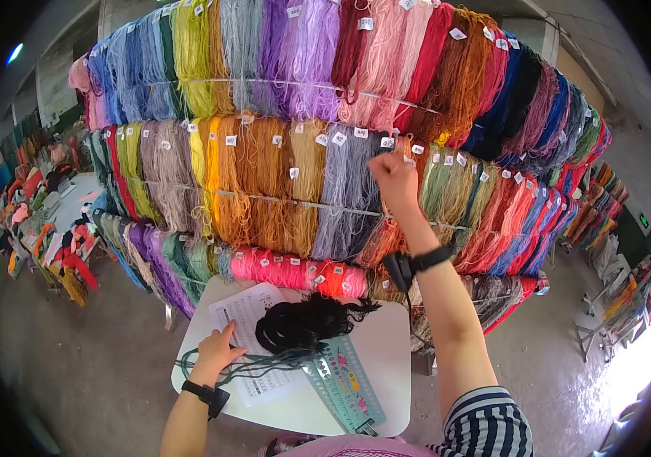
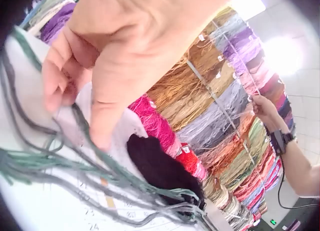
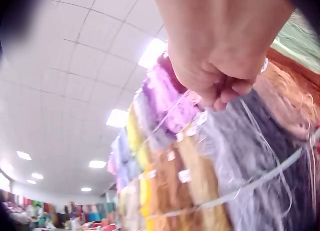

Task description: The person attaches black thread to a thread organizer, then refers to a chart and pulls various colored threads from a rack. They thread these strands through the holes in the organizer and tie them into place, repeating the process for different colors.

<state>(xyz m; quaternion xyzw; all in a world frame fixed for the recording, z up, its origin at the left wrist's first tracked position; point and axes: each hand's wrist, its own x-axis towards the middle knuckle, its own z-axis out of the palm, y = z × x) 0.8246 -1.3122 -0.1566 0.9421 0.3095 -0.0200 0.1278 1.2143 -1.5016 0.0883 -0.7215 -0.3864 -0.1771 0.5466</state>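
Note:
My right hand (image 1: 395, 181) is raised to the yarn rack with its fingers curled, close by the grey yarn hanks (image 1: 344, 186) and their white number tags (image 1: 386, 142). In the right wrist view the curled fingers (image 3: 227, 93) overlap the top of the grey hank, and nothing shows in them. Low over the white table, my left hand (image 1: 215, 356) has its index finger stretched onto a printed number sheet (image 1: 245, 305). Dark green yarn strands (image 2: 125, 178) run across the sheet below its thumb. Beside them lies a black yarn bundle (image 1: 295, 324).
A teal printed card with sample holes (image 1: 344, 385) lies on the small white table (image 1: 394, 358). Bright pink hanks (image 1: 280, 266) hang just behind its far edge. Tiered metal bars (image 1: 287, 199) carry tagged hanks in many colours. A cable hangs from the right wrist camera (image 1: 398, 270).

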